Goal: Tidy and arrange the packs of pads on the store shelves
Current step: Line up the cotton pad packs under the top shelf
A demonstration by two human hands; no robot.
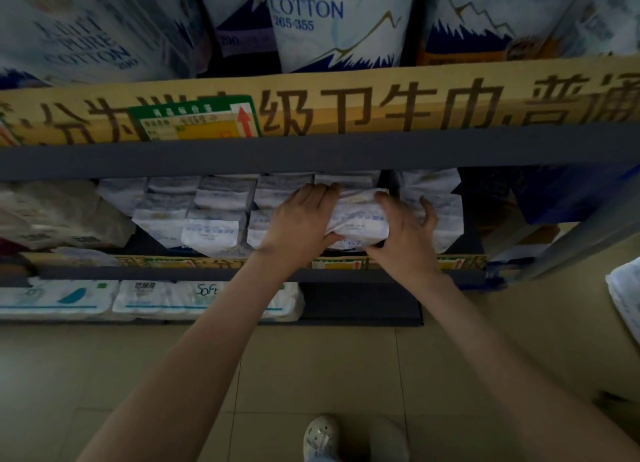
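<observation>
Fingers (322, 193) of the left hand (301, 219) lie straight and close together, pressed flat on the left end of a white pack of pads (356, 216). The right hand (407, 229) curls spread fingers round that pack's right end, so it sits clamped between both hands at the front of the middle shelf (214, 273). Left of the pack, more white packs (211, 219) stand in roughly four blurred columns, and one more stands just right of it. Below the pack, two flat white packs (55, 299) lie side by side on the bottom shelf. Above it runs a yellow printed strip (381, 105) with one green price tag (194, 122). Over that stand at least four large bags (332, 22), one of which reads "Pure Cotton". Beige floor tiles (311, 368) lie beneath, with one pale shoe (320, 437).
</observation>
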